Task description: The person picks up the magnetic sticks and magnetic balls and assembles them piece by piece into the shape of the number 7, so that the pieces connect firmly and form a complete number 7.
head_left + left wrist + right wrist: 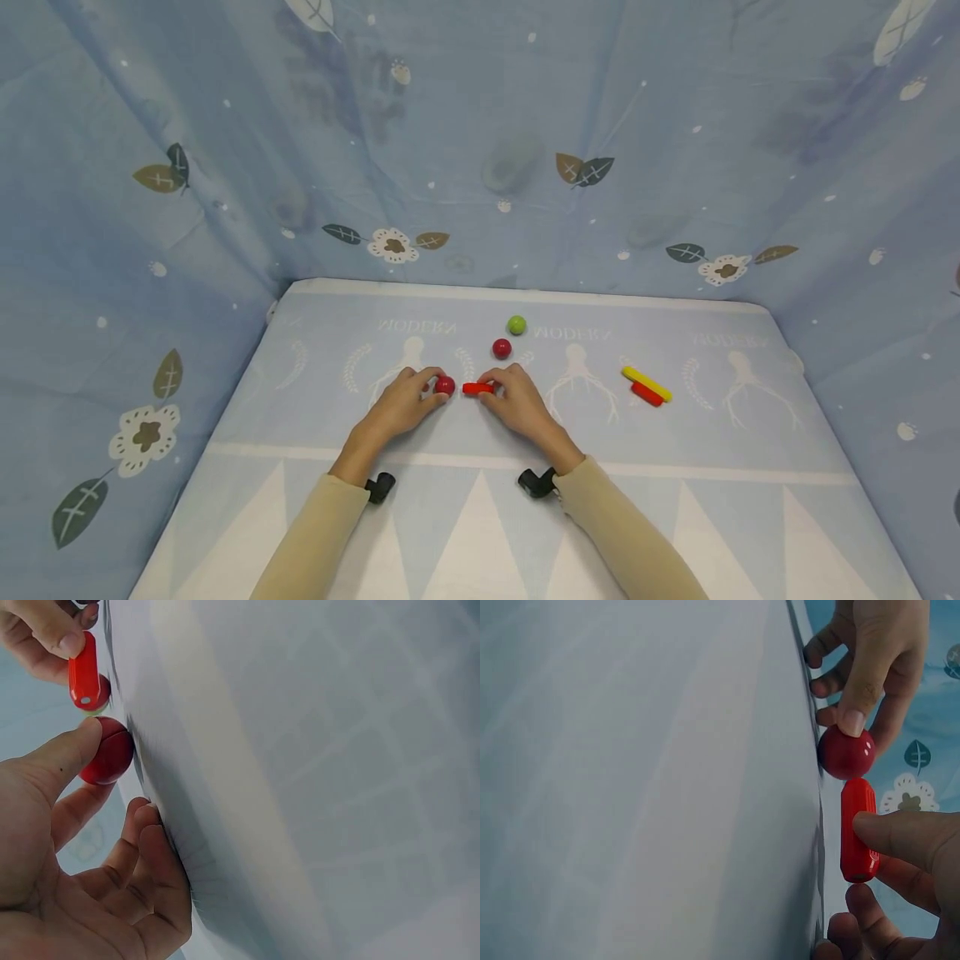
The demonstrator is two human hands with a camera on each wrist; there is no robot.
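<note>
My left hand (404,403) pinches a glossy red ball (112,754) between thumb and forefinger, low at the table surface. A thin seam line crosses the ball in the left wrist view. Just to its right, my right hand (519,403) holds a short bright red bar (859,836) with rounded ends, thumb on one side and fingers on the other. One end of the bar, with a small hole in it, points at the ball across a narrow gap. Its exact kind is unclear. A second red ball (502,348) and a green ball (517,325) lie beyond the hands.
To the right, a yellow stick (647,383) lies alongside a shorter red stick (646,394). The patterned cloth (480,533) covers the table, and blue curtains (480,150) stand behind and at both sides. Black camera mounts (536,483) stick out from the wrists.
</note>
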